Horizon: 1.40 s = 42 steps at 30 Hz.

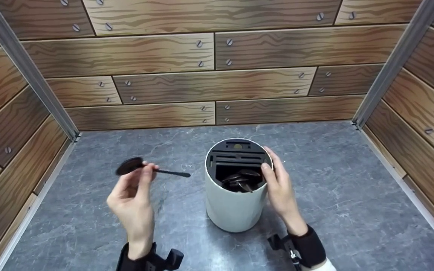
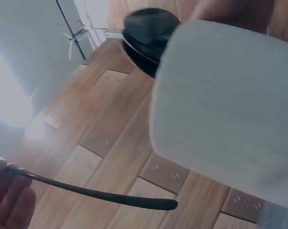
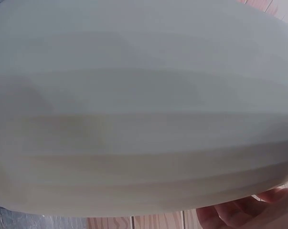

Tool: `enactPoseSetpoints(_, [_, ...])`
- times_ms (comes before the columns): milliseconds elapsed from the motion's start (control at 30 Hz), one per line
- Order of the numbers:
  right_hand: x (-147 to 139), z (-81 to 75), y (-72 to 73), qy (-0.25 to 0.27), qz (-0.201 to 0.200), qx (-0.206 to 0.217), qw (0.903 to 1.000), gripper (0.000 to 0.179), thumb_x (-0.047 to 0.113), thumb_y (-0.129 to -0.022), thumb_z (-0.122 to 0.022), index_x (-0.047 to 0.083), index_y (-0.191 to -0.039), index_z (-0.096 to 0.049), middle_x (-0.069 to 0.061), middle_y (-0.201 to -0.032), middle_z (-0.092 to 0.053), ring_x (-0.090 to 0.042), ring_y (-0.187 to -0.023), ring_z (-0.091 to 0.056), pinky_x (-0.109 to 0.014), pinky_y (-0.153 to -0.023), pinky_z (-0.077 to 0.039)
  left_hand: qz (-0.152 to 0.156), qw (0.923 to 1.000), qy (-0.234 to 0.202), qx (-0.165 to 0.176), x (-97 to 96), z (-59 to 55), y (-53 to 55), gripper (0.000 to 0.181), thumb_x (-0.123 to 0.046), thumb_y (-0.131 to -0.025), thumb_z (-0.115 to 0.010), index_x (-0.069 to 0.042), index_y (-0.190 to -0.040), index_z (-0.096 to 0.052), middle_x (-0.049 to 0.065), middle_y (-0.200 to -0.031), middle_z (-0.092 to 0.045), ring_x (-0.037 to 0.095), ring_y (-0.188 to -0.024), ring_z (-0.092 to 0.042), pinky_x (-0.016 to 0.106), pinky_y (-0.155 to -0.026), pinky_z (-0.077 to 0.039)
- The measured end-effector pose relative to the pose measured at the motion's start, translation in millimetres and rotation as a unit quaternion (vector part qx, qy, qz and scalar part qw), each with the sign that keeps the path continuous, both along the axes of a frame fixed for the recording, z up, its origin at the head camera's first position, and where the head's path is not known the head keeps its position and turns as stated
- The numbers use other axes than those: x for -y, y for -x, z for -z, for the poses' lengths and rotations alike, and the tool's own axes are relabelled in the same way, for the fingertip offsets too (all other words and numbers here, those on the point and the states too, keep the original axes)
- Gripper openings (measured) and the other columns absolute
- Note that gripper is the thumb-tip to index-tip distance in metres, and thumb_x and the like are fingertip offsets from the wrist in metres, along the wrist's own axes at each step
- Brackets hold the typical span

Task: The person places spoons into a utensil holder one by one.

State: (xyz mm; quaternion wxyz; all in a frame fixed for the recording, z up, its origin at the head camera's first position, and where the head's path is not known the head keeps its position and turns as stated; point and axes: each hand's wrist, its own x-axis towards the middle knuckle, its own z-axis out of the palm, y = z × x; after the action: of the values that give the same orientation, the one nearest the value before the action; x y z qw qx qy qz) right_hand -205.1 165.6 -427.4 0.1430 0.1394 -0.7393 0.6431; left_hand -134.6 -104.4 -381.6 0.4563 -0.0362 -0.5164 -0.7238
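Note:
My left hand [image 1: 136, 195] pinches a black spoon [image 1: 129, 165] at its neck, to the left of the round white utensil holder [image 1: 234, 210]. The spoon's bowl points left and its thin handle points right, toward the holder. In the left wrist view the handle [image 2: 101, 194] reaches out from the fingertips, below the holder. My right hand [image 1: 279, 188] grips the holder at its right side, thumb at the rim and fingers round the outer wall. Several dark spoons [image 1: 243, 178] stand bowl up in the holder's front compartment. Its pale wall [image 3: 144, 109] fills the right wrist view.
The holder's black insert [image 1: 236, 155] has narrow slots at the back. It stands on a grey marbled tabletop [image 1: 326, 180]. Wood-patterned panels [image 1: 164, 88] enclose the back and both sides, with grey metal posts [image 1: 394, 56] at the corners.

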Motion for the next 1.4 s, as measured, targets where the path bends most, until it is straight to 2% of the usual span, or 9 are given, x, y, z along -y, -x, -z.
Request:
enactPoseSetpoints(167, [-1,-0.5,-0.4,-0.004,0.002,0.004,1.0,0.049,0.01,-0.111,-0.043,-0.004,-0.157,-0.041,-0.025,-0.16,-0.049,0.015,-0.132,-0.05,-0.007,-0.116,-0.038,-0.017,0.999,-0.026,-0.033,-7.1,-11.5,-11.2,0.013,0.013,-0.095,-0.066,0.005,-0.097,-0.076,0.001,-0.088,-0.081,0.013,-0.082,-0.079,0.026,-0.081,-0.066])
enactPoseSetpoints(300, [-1,-0.5,-0.5,-0.008,0.006,0.006,0.9999,0.049,0.011,-0.111,-0.043,-0.003,-0.158,-0.042,-0.024,-0.161,-0.049,0.015,-0.133,-0.049,-0.006,-0.117,-0.036,-0.027,0.9971,-0.04,-0.058,-14.7,-19.8,-17.5,0.017,0.013,-0.095,-0.065,0.001,-0.096,-0.077,0.002,-0.087,-0.081,0.015,-0.082,-0.08,0.029,-0.081,-0.067])
enactPoseSetpoints(433, [-1,-0.4,-0.3,-0.008,0.008,0.006,0.9999,0.049,0.011,-0.111,-0.043,-0.004,-0.157,-0.042,-0.024,-0.16,-0.05,0.015,-0.133,-0.049,-0.007,-0.117,-0.037,-0.018,0.993,-0.059,-0.1,-23.7,-24.0,-20.1,0.015,0.01,-0.095,-0.067,-0.001,-0.096,-0.077,0.006,-0.087,-0.081,0.017,-0.081,-0.08,0.031,-0.08,-0.067])
enactPoseSetpoints(533, [-1,-0.5,0.1,-0.008,0.009,0.003,0.9999,0.048,0.011,-0.111,-0.043,-0.004,-0.157,-0.042,-0.024,-0.16,-0.05,0.015,-0.132,-0.05,-0.007,-0.117,-0.037,-0.004,0.9925,-0.055,-0.109,-31.1,-24.2,-19.3,0.015,0.009,-0.095,-0.069,-0.004,-0.097,-0.077,0.005,-0.088,-0.081,0.017,-0.082,-0.08,0.031,-0.08,-0.067])
enactPoseSetpoints(767, [-1,-0.5,-0.4,-0.001,0.004,0.006,1.0,0.049,0.01,-0.111,-0.042,-0.005,-0.157,-0.041,-0.026,-0.161,-0.048,0.016,-0.132,-0.05,-0.007,-0.117,-0.037,0.023,0.9979,-0.016,-0.058,-46.4,-16.5,-11.9,0.027,0.009,-0.094,-0.069,-0.015,-0.098,-0.079,-0.005,-0.091,-0.082,0.011,-0.086,-0.08,0.029,-0.082,-0.067])
enactPoseSetpoints(1033, [0,-0.7,-0.8,0.003,0.002,0.011,0.9999,0.049,0.01,-0.111,-0.042,-0.005,-0.157,-0.04,-0.026,-0.161,-0.047,0.015,-0.133,-0.049,-0.007,-0.117,-0.037,0.081,0.9952,0.01,-0.055,-55.2,-5.6,-0.9,0.025,0.01,-0.093,-0.069,-0.01,-0.101,-0.08,-0.002,-0.094,-0.082,0.011,-0.088,-0.079,0.027,-0.085,-0.066])
enactPoseSetpoints(1133, [0,-0.1,-0.4,0.003,0.0,0.007,1.0,0.049,0.009,-0.111,-0.042,-0.005,-0.157,-0.04,-0.026,-0.161,-0.047,0.015,-0.133,-0.049,-0.007,-0.117,-0.037,0.096,0.9941,0.025,-0.044,-59.8,-1.8,2.5,0.021,0.01,-0.094,-0.069,-0.006,-0.102,-0.08,-0.004,-0.095,-0.081,0.009,-0.089,-0.079,0.026,-0.087,-0.065])
enactPoseSetpoints(1267, [0,0.4,-0.1,0.005,-0.001,0.007,1.0,0.049,0.01,-0.111,-0.042,-0.006,-0.157,-0.04,-0.027,-0.161,-0.047,0.015,-0.133,-0.05,-0.007,-0.117,-0.037,0.11,0.9925,0.049,-0.023,-64.3,3.3,6.2,0.01,0.009,-0.095,-0.069,0.01,-0.103,-0.075,-0.009,-0.097,-0.081,0.007,-0.091,-0.078,0.025,-0.089,-0.065])
enactPoseSetpoints(1400, [0,0.3,-0.1,0.003,0.001,0.009,1.0,0.049,0.01,-0.111,-0.042,-0.005,-0.157,-0.04,-0.026,-0.16,-0.048,0.015,-0.132,-0.05,-0.007,-0.116,-0.038,0.105,0.992,0.07,-0.007,-67.8,7.5,10.7,0.014,0.008,-0.094,-0.071,0.02,-0.102,-0.071,-0.012,-0.097,-0.081,0.005,-0.091,-0.079,0.022,-0.087,-0.064])
